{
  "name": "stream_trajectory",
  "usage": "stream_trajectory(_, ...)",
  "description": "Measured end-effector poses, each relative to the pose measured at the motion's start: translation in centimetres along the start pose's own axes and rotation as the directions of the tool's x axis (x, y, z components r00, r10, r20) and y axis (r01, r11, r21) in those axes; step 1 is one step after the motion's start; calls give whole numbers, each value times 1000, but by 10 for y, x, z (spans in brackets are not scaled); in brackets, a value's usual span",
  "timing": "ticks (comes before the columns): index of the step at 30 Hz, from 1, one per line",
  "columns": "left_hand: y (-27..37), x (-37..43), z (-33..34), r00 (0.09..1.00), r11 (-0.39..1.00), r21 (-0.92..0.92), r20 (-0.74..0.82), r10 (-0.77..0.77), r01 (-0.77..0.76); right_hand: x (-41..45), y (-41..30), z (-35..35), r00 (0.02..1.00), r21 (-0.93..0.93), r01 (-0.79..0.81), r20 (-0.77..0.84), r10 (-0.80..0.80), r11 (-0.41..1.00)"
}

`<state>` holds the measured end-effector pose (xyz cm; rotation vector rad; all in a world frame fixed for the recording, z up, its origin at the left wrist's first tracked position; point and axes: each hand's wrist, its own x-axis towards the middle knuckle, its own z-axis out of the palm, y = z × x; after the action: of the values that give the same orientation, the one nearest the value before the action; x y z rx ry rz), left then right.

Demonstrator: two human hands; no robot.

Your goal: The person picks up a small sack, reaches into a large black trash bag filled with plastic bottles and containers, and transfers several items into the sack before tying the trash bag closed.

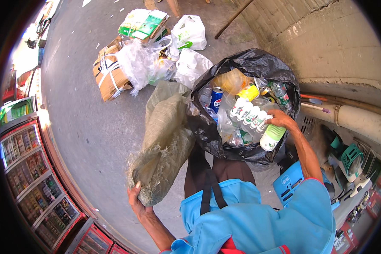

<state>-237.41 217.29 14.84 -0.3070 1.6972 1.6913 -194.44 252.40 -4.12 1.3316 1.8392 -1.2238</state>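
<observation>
My left hand [138,200] grips the frayed mouth of a greenish-brown woven sack [168,127], which sags across the pavement. My right hand [281,119] is inside the opening of a black plastic bag [257,60]. Its fingers close on the end of a row of small white plastic bottles [249,114] that look packed together. Just below that hand is a green and white bottle [273,137]. Around them in the bag lie a blue Pepsi can [216,100], a yellow can [249,92], a clear plastic bottle [281,95] and other plastic containers.
Beyond the sack are tied cardboard [111,73], white plastic bags [190,31] and a green-and-white cardboard bundle [144,23]. A concrete wall [336,47] and a pipe [362,122] run along the right. A blue plastic basket [289,182] stands near my right arm. Display shelves [38,184] line the left.
</observation>
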Motion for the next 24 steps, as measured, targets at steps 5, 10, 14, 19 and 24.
stream_trajectory(5, 9, -9, 3, 1000, 1000, 14, 11, 15, -15, -55, -56, 7, 999, 358, -33, 45, 18, 933)
stream_trajectory(10, 22, -16, -2, 995, 1000, 21, 102, -13, 11, -52, -169, 69, 898, 152, 387, 161, -409, 909)
stream_trajectory(14, 24, -36, 0, 966, 996, 47, 245, -83, 74, -19, -263, 108, 835, -124, 535, 228, -501, 836)
stream_trajectory(19, 1, -52, -5, 895, 976, 118, 392, -215, 183, 50, -330, 160, 846, -260, 534, 176, -504, 805)
stream_trajectory(24, 8, -59, -14, 944, 967, -161, 296, -145, 199, 91, -345, 223, 945, -228, 326, 41, -325, 918)
